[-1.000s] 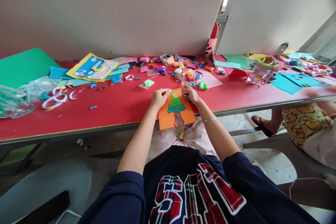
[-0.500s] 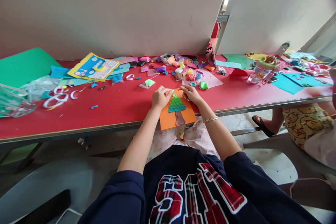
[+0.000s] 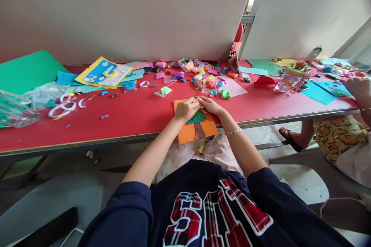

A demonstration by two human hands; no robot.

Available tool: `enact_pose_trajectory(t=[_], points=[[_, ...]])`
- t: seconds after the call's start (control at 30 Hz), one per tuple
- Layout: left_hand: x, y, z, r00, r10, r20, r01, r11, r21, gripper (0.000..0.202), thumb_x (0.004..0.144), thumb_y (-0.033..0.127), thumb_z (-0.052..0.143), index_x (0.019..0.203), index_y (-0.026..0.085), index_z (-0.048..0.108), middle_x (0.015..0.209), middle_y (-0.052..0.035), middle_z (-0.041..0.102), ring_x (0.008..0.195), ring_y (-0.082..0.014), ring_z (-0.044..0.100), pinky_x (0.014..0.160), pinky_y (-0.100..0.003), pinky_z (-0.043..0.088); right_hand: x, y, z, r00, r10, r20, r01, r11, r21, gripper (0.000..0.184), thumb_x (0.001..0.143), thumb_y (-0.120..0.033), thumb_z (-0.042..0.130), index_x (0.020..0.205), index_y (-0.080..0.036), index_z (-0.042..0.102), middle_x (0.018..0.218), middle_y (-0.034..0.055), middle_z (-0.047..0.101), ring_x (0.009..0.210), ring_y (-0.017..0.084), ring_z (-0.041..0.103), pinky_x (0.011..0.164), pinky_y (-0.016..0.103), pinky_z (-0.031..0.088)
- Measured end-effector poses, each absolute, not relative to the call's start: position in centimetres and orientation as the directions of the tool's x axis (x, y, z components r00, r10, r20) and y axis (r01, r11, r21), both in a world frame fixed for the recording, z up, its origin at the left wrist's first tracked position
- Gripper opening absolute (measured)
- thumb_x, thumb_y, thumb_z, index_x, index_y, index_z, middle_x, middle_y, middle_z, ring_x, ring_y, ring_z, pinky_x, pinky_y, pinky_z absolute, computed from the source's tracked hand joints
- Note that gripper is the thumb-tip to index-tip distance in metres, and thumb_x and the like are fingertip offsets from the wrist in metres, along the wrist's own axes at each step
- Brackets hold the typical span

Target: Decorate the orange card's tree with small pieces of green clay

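An orange card [image 3: 188, 133] lies at the near edge of the red table [image 3: 130, 119]. On it is a clay tree with a green crown [image 3: 197, 117] and a brown trunk [image 3: 199, 131]. My left hand [image 3: 185, 110] rests over the top of the tree, fingers curled in a pinch. My right hand [image 3: 210, 105] meets it from the right, its fingertips pressed at the tree's tip. Whatever the fingers pinch is too small to name. A bangle sits on my right wrist.
Small bags of coloured clay [image 3: 203, 77] lie scattered behind the card. Coloured paper sheets [image 3: 104, 73] and white paper rings [image 3: 62, 108] lie at the left. A clear bottle [image 3: 290, 77] stands at the right, where another person's hand [image 3: 359, 88] works. White dividers [image 3: 121, 15] back the table.
Both my hands have moved inward over the top of the tree and now meet there, covering its upper crown. The other person's hand has come into view at the right.
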State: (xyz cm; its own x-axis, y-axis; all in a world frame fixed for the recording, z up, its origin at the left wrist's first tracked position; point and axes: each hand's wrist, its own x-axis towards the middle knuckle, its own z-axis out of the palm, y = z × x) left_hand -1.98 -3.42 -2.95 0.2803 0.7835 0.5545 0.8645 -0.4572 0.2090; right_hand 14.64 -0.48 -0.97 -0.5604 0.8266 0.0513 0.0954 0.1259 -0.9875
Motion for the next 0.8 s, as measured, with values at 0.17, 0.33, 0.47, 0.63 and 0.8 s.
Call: enact_pose_trajectory(t=[0.17, 0.33, 0.47, 0.63, 0.8], points=[[-1.88, -3.70, -2.36, 0.197, 0.805, 0.559, 0.872, -0.405, 0.276, 0.028, 0.093, 0.036, 0.052, 0.083, 0.021, 0.073, 0.079, -0.0058, 0.059, 0.069, -0.0157, 0.057, 0.057, -0.026, 0.031, 14.42, -0.49, -0.81, -0.553, 0.831, 0.064, 0.054, 0.112, -0.992, 0.047, 0.080, -0.061, 0.058, 0.091, -0.015, 0.059, 0.059, -0.0064, 0.043, 0.051, 0.006, 0.034, 0.049, 0.021, 0.030], [-2.02, -3.93, -2.15, 0.126, 0.803, 0.582, 0.885, -0.356, 0.300, 0.026, 0.093, 0.033, 0.052, 0.088, 0.020, 0.074, 0.077, -0.0067, 0.059, 0.071, -0.0173, 0.058, 0.059, -0.027, 0.033, 14.64, -0.42, -0.73, -0.564, 0.823, 0.070, 0.194, 0.214, -0.957, 0.052, 0.078, -0.065, 0.057, 0.065, -0.015, 0.051, 0.051, -0.0045, 0.044, 0.049, 0.006, 0.036, 0.050, 0.023, 0.029], [-2.16, -3.79, -2.31, 0.124, 0.812, 0.570, 0.872, -0.363, 0.327, 0.026, 0.093, 0.034, 0.053, 0.088, 0.021, 0.074, 0.075, -0.0062, 0.059, 0.070, -0.0171, 0.058, 0.059, -0.027, 0.034, 14.67, -0.23, -0.86, -0.544, 0.835, 0.080, 0.210, 0.228, -0.951, 0.054, 0.077, -0.067, 0.056, 0.060, -0.016, 0.050, 0.050, -0.0032, 0.047, 0.047, 0.007, 0.037, 0.049, 0.024, 0.029], [-2.13, -3.69, -2.40, 0.167, 0.805, 0.569, 0.887, -0.375, 0.270, 0.032, 0.094, 0.038, 0.049, 0.083, 0.022, 0.075, 0.072, -0.0058, 0.059, 0.065, -0.0157, 0.055, 0.056, -0.027, 0.030, 14.49, -0.30, -0.71, -0.525, 0.848, 0.066, 0.181, 0.188, -0.965, 0.058, 0.078, -0.069, 0.054, 0.053, -0.017, 0.044, 0.047, -0.0022, 0.046, 0.046, 0.006, 0.036, 0.047, 0.025, 0.027], [-2.09, -3.66, -2.53, 0.173, 0.780, 0.601, 0.873, -0.404, 0.272, 0.035, 0.093, 0.042, 0.050, 0.077, 0.022, 0.073, 0.071, -0.0056, 0.058, 0.065, -0.0151, 0.056, 0.056, -0.026, 0.030, 14.49, -0.26, -0.64, -0.549, 0.832, 0.076, 0.178, 0.205, -0.962, 0.057, 0.074, -0.072, 0.055, 0.061, -0.017, 0.049, 0.048, -0.0042, 0.044, 0.045, 0.006, 0.035, 0.047, 0.023, 0.025]])
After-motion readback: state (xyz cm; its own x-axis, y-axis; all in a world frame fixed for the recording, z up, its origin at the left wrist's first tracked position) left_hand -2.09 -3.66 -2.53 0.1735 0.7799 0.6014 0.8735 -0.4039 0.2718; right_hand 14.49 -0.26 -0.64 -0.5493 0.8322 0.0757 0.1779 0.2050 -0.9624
